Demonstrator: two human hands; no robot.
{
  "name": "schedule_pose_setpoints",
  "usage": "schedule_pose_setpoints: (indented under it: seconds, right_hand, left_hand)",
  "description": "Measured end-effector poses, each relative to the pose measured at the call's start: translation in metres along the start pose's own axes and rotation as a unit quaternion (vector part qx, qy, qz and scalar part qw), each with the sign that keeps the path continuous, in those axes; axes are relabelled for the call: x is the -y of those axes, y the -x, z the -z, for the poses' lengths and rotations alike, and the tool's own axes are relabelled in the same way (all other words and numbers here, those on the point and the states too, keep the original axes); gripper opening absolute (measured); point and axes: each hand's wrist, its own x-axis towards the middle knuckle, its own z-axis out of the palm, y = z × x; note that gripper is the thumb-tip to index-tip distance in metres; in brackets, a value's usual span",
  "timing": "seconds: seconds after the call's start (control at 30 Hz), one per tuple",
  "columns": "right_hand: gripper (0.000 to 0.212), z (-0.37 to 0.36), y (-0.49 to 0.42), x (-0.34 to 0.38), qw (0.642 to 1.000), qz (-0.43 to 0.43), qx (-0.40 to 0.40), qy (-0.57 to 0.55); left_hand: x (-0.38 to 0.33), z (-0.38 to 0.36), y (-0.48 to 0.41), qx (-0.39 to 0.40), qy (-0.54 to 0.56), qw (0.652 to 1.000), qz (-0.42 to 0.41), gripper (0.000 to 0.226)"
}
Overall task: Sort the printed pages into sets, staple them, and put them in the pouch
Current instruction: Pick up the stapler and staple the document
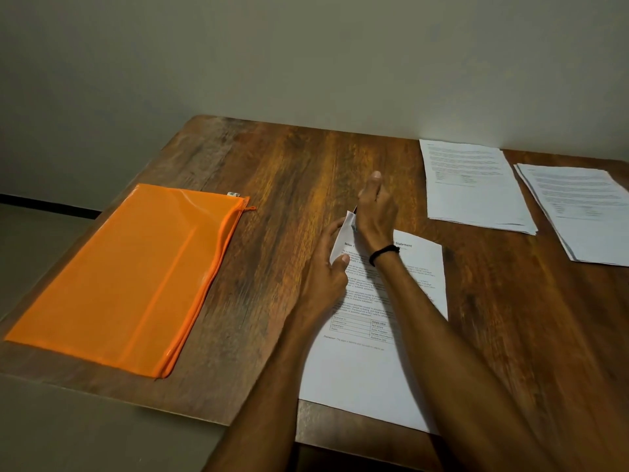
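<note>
Flat translucent orange plastic zip pouch [112, 277] lies at the left of the brown wood-grain table [289, 172], well apart from all the paper. At centre, the left hand [323, 267] pinches the lifted top-left corner of the white printed page set [374, 366] between thumb and fingers; the rest of the set lies flat. The right hand [374, 212], black band [384, 252] on its wrist, curls over that same corner, gripping a small grey tool [354, 223]. It is likely a stapler but mostly hidden. Further right are two more white printed stacks, the near stack [473, 189] and the far-right stack [582, 212], flat, just beside each other.
</note>
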Motion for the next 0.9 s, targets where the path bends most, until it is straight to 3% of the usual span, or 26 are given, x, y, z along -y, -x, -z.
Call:
schedule_pose_setpoints:
  seconds: [0.33, 0.9]
  right_hand:
    - [0.054, -0.002, -0.002, -0.005, 1.000, 0.006, 0.003, 0.018]
    - [0.057, 0.007, 0.009, 0.009, 0.998, -0.020, -0.004, -0.057]
  left_hand:
    - [0.001, 0.000, -0.002, 0.006, 0.000, 1.000, 0.006, 0.061]
    - [0.001, 0.001, -0.001, 0.001, 0.014, 1.000, 0.001, 0.059]
